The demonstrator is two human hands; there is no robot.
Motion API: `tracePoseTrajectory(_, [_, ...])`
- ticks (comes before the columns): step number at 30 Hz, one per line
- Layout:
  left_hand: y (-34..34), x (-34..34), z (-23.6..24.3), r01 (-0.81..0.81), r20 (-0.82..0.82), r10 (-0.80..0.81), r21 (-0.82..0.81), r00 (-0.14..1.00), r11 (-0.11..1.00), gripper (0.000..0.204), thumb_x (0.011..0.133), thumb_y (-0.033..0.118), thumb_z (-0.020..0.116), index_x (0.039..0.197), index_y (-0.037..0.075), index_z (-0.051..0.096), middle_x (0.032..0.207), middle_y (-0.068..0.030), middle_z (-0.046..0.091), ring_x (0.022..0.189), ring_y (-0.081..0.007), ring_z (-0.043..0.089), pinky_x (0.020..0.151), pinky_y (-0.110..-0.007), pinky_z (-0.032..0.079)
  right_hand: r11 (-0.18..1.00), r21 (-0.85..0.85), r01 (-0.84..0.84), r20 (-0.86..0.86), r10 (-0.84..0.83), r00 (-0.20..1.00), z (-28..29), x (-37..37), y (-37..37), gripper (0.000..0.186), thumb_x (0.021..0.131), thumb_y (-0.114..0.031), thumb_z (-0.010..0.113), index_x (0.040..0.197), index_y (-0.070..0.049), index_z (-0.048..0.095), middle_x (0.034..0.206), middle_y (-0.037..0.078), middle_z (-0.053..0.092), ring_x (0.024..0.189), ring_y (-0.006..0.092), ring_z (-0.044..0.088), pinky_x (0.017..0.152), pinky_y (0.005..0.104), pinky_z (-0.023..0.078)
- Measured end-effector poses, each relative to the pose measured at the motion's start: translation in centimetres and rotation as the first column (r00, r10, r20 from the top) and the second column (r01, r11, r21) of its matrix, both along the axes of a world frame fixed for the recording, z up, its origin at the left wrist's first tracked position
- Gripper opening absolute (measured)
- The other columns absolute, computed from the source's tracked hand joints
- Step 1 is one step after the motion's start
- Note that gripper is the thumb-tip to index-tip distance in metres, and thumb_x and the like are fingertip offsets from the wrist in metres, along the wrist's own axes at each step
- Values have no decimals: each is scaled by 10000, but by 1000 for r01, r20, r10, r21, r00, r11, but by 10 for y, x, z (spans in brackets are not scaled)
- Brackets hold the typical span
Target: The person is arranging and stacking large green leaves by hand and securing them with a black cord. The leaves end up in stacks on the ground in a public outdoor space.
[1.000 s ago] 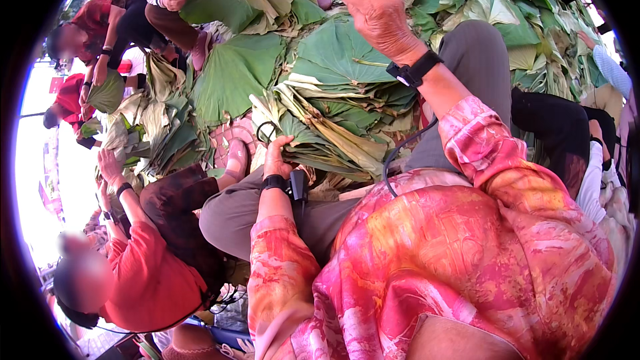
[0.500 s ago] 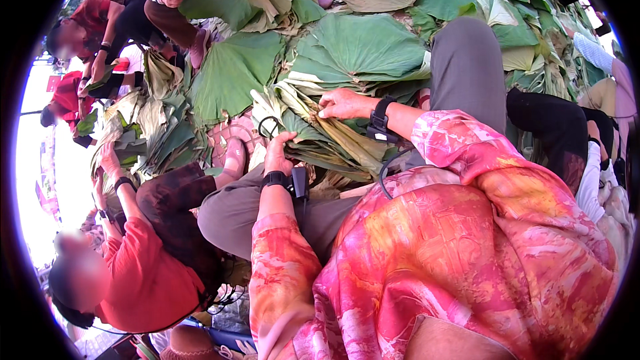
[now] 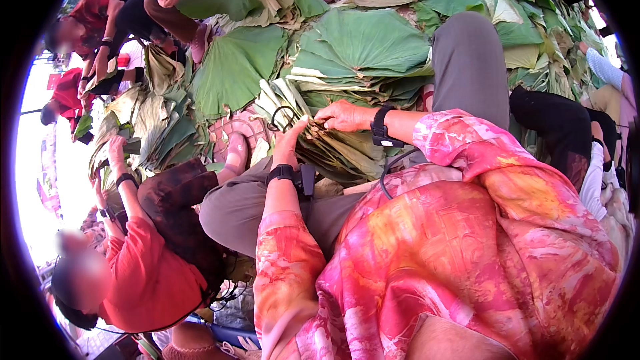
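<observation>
A bundle of folded lotus leaves [image 3: 343, 153], green with brown dried edges, lies between my crossed legs. My left hand [image 3: 288, 145] is closed around its left side, thumb near the top. On the far side my right hand [image 3: 347, 117] pinches the gathered leaf ends, close to the left thumb. Pale folded leaf ends [image 3: 272, 101] stick out beyond the hands. A thin dark loop [image 3: 283, 117] shows beside them; what it belongs to I cannot tell. The fingers' undersides are hidden.
A stack of broad green lotus leaves [image 3: 363, 43] lies just beyond my hands, with another large leaf [image 3: 237, 70] to its left. More leaves [image 3: 513, 7] heap at the far right. A person in a red shirt [image 3: 157, 273] sits at my left, handling leaves; others sit farther off.
My two hands have come together at the bundle's gathered end, the left moving up and right. The bundle has turned and is held tighter; its brown outer leaf no longer lies stretched across.
</observation>
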State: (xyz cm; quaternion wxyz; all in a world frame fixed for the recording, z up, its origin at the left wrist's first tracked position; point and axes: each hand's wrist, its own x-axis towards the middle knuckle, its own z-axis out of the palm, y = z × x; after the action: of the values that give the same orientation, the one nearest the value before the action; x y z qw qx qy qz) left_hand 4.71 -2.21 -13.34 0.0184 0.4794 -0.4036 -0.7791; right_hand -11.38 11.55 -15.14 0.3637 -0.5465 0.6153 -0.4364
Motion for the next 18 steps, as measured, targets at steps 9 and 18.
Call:
tracePoseTrajectory(9, [3,-1,19,-5,80,-2,78,997,997,366,669,99,756,970,-14,581,840,-118,664,689,-243,661,642,-358,554,979,-55,195,-237,-203,950,3,-23,-10,242,727,-93,551,948,-27,622,846,189,629,807,354,612,709,407,480])
tracePoseTrajectory(18, [-4,7,12,21,95,-30,98,995,995,181,728,142,710,846,25,638,796,-99,684,667,-218,662,643,-334,548,797,-259,546,-178,-595,784,91,-100,-10,228,781,-116,518,967,-73,643,854,173,645,777,333,621,704,387,491])
